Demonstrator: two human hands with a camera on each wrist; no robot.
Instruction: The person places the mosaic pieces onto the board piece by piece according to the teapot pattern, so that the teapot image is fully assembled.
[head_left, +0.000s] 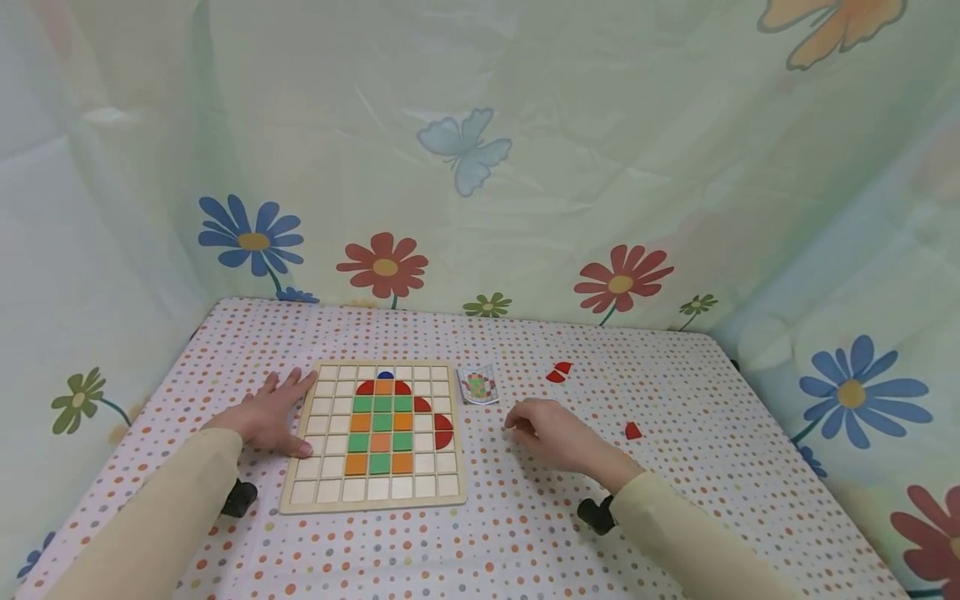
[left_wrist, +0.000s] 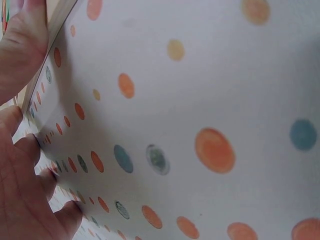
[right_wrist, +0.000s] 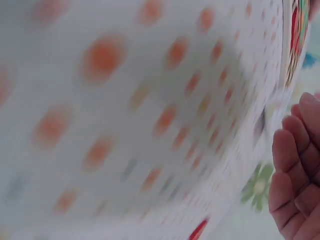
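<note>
A wooden grid board (head_left: 375, 493) holds green and orange square tiles, red rounded tiles and a blue half-round tile (head_left: 386, 375). At its left edge my left hand (head_left: 270, 414) lies with fingers spread, the thumb over the board's rim; in the left wrist view the fingertips touch the dotted cloth. My right hand (head_left: 553, 433) hovers above the cloth to the right of the board, fingers loosely bent. Curved fingers (right_wrist: 287, 155) show in the right wrist view with no tile visible between them. Nearest to that hand is a small picture card (head_left: 478, 386).
Two red pieces (head_left: 558, 372) lie on the cloth beyond my right hand, and another red piece (head_left: 633, 431) lies to its right. Dotted cloth (head_left: 420, 554) covers the table. A flowered curtain (head_left: 525, 208) hangs behind and at both sides.
</note>
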